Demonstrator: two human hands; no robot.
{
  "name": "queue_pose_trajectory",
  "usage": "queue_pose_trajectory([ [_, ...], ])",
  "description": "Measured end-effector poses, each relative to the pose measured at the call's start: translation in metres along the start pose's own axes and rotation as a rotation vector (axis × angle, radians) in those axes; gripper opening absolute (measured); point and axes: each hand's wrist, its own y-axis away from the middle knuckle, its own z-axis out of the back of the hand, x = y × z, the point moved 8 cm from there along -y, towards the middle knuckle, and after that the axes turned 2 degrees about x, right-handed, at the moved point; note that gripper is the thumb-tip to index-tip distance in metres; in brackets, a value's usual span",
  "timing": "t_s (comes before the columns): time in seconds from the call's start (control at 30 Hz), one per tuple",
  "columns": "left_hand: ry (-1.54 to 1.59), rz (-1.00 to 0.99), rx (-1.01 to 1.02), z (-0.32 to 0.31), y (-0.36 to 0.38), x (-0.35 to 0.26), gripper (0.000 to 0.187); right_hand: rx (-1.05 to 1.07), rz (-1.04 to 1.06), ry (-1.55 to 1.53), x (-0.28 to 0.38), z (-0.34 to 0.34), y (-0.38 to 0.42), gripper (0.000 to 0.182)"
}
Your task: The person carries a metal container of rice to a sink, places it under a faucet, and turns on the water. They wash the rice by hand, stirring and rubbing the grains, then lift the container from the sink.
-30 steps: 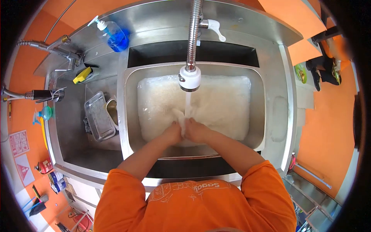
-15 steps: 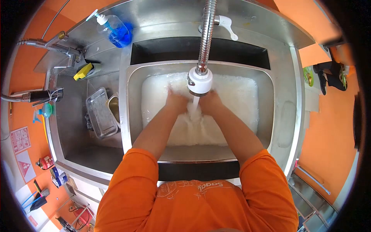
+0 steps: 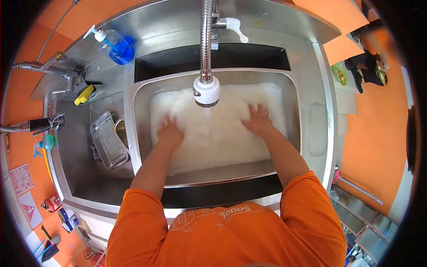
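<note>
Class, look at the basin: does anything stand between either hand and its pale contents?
Nothing visible does: the left hand and right hand both touch the pale contents. The white tap head hangs clear of both.

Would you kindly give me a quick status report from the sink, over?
Left hand and right hand open, apart, at the pale contents. Contents cloudy, spread across the basin. Faucet head overhead, its stream falling between the hands.

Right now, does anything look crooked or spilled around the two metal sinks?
The shiny rectangular tray lies askew in the grey metal sink on the left, slanting to its walls, beside a gold-lined container. I see no clear spill or damage.
</note>
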Motion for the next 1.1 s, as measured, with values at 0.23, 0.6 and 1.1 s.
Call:
queue_pose_trajectory([
  [0.23,0.244,0.123,0.192,-0.021,0.044,-0.014,0.074,0.312,-0.014,-0.290,0.020,-0.051,0.039,0.082],
  [0.6,1.188,0.132,0.346,-0.090,0.012,-0.036,0.057,0.579,0.598,-0.308,0.171,-0.051,0.049,0.058],
  [1.1,-0.397,-0.283,-0.129,0.067,0.005,-0.076,0.058,-0.151,0.431,0.278,0.098,0.037,-0.015,0.058],
])
